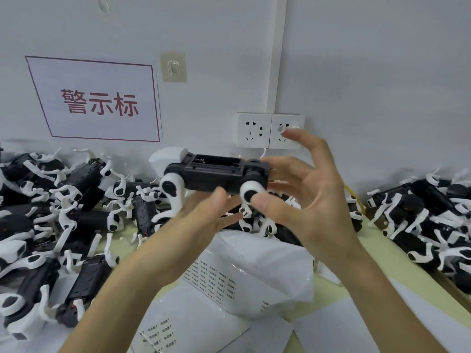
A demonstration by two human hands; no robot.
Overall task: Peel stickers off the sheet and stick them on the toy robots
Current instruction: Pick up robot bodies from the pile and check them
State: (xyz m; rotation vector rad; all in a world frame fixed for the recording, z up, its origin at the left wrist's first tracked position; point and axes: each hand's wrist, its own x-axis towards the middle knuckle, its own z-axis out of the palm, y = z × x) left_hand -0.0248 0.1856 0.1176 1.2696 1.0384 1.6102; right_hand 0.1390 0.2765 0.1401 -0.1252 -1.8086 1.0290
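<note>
Lying nearest the camera, the sticker sheets [158, 332] rest on the table [397, 266], one of them draped over a white bag [267, 261]. Above them the left hand [204, 215] holds a toy robot [216, 171] from beneath, thumb against its near side. The right hand [313, 189] is spread wide at the robot's rear end, thumb by a white leg joint, gripping nothing. Heaps of toy robots [63, 200] lie on both sides. Behind, the wall carries a red-lettered sign [99, 100] and sockets [270, 131].
</note>
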